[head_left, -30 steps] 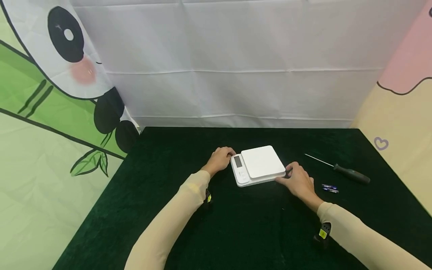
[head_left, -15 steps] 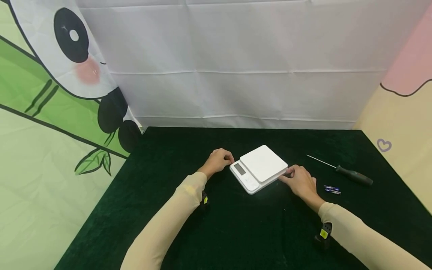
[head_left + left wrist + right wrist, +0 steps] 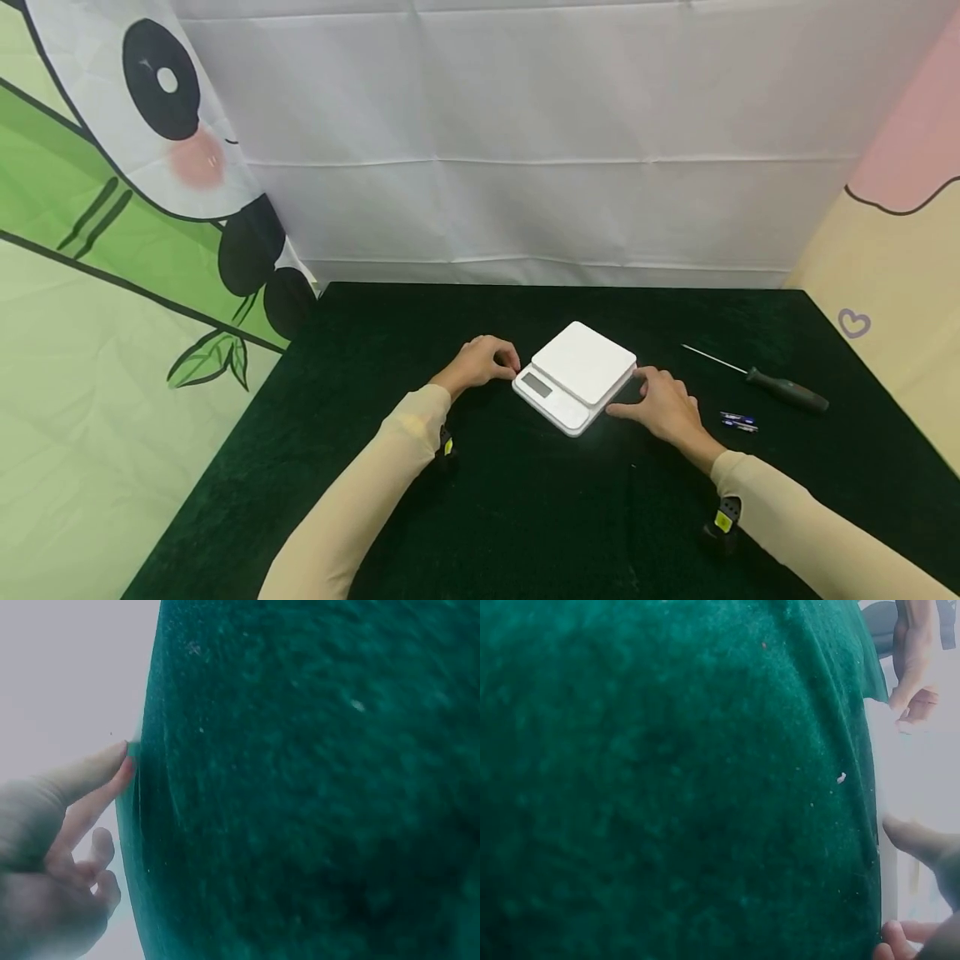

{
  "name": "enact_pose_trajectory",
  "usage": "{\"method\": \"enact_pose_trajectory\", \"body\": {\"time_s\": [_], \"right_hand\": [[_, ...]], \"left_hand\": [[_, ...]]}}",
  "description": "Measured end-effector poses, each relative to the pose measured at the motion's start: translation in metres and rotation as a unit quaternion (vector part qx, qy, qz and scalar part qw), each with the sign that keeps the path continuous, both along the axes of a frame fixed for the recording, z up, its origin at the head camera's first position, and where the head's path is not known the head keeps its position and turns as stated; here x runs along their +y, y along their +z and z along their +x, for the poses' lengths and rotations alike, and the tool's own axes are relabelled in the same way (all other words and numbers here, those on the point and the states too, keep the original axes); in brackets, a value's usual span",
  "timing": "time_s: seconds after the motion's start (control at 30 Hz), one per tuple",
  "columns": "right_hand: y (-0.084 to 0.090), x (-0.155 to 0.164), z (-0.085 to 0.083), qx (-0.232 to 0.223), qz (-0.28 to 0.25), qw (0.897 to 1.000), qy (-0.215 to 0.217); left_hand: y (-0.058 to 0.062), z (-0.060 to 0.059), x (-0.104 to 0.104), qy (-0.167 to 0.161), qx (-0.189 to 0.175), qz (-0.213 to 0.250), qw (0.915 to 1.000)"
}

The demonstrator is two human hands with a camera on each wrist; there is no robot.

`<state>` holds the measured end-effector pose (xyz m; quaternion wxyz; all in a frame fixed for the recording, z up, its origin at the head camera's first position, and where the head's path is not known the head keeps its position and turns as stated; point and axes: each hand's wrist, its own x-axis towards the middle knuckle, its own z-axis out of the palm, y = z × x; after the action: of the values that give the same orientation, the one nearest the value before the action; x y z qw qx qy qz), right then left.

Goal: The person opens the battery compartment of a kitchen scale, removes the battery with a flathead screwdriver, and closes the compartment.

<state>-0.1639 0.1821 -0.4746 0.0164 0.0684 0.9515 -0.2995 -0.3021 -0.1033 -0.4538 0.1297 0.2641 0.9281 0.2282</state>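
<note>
A white kitchen scale with a flat square platform and a small grey display lies on a dark green cloth, set at an angle. My left hand pinches its left corner between thumb and index finger; the left wrist view shows the other fingers curled back. At the right side, my right hand touches the scale with its fingertips, while its thumb stretches out beside the front right edge. In the right wrist view, the scale's pale edge runs along the right.
To the right lies a screwdriver with a dark handle, its shaft pointing left. Two small blue batteries lie between it and my right forearm. A white curtain hangs behind the table.
The scale has turned on the cloth, its display side swinging toward the front. My right thumb has come away from the front edge, and my left hand has shifted slightly down with the corner.
</note>
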Motion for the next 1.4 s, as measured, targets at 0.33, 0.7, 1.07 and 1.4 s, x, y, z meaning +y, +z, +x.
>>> {"method": "enact_pose_trajectory", "body": {"time_s": [0.33,0.7,1.07,1.4], "right_hand": [[0.002,0.013,-0.017,-0.039,0.045,0.995,0.084],[0.013,0.039,-0.047,-0.1,0.054,0.975,0.189],[0.024,0.043,-0.055,-0.159,0.023,0.962,0.219],[0.02,0.042,-0.051,-0.162,0.0,0.963,0.216]], "left_hand": [[-0.002,0.005,-0.003,-0.022,0.058,-0.077,0.9951],[-0.011,0.021,0.001,-0.035,0.104,-0.133,0.985],[-0.008,0.039,0.01,-0.039,0.105,-0.146,0.983],[-0.008,0.033,0.01,-0.047,0.077,-0.161,0.9829]]}}
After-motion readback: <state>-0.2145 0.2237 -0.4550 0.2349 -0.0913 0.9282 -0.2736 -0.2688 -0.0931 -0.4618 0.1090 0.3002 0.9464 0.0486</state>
